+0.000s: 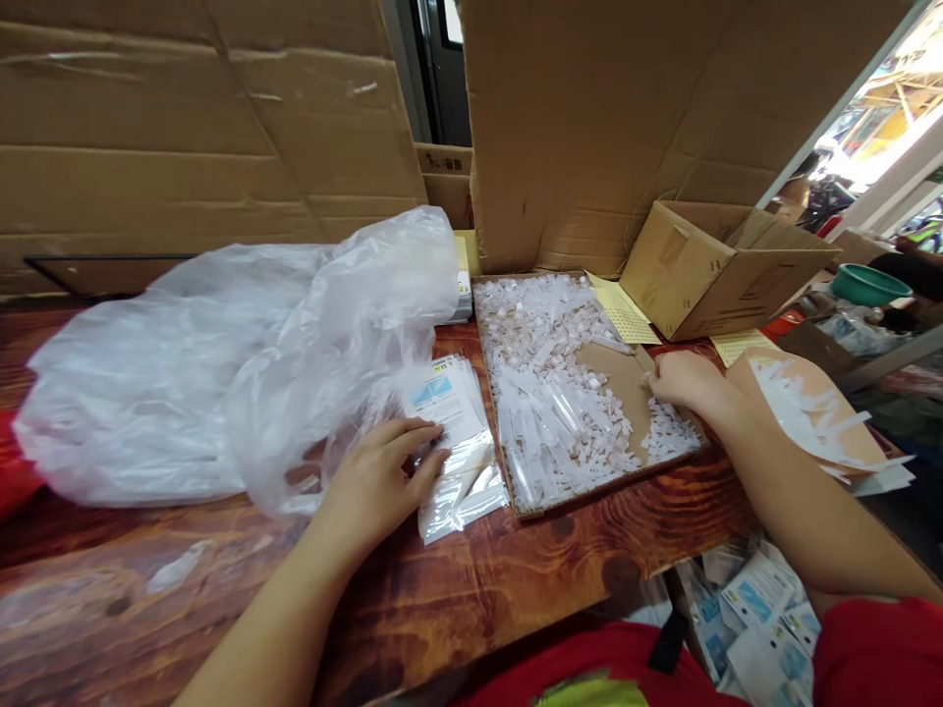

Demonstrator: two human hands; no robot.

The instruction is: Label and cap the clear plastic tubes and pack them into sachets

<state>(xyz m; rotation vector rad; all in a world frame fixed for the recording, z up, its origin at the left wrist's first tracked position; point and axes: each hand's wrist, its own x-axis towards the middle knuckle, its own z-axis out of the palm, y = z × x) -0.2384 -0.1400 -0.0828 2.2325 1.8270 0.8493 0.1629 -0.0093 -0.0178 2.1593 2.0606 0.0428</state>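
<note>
Clear plastic packets (471,486) touch my left hand (379,469), thumb and fingers parted; my right hand (685,379) curls over a cardboard tray (610,371), grip hidden from me.

– Your light came from the upper right, where the opening (876,128) burned out nearly white.
– And you had the cardboard panels (648,118) in duller shade.
– You caught glare on the clear packets (471,447), though.
– Yes, and your far-right background looked stretched and soft.
</note>
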